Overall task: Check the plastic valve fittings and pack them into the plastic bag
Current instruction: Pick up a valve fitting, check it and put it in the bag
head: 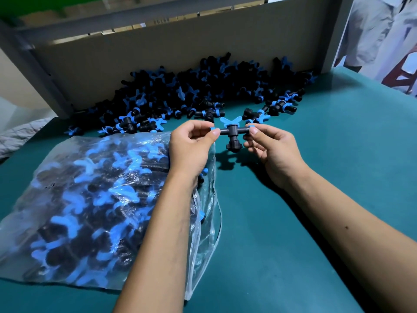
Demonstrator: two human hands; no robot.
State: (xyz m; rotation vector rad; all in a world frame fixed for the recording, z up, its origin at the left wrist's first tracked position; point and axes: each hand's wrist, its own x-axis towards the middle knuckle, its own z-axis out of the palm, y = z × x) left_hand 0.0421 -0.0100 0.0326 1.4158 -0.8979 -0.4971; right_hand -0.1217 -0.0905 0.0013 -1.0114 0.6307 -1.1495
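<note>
A black valve fitting [232, 133] with a blue butterfly handle and blue end rings hangs in the air above the table. My left hand [191, 145] pinches its left end and my right hand [270, 147] pinches its right end. Under my left forearm lies a clear plastic bag [90, 199], holding many black and blue fittings, its open mouth facing right. A large pile of loose fittings [203, 91] lies behind my hands along the back board.
The table has a teal cover [316, 177]. A grey board [158, 53] stands upright behind the pile. A person in light clothes [372, 30] stands at the far right. Grey cloth [20, 136] lies off the table's left edge.
</note>
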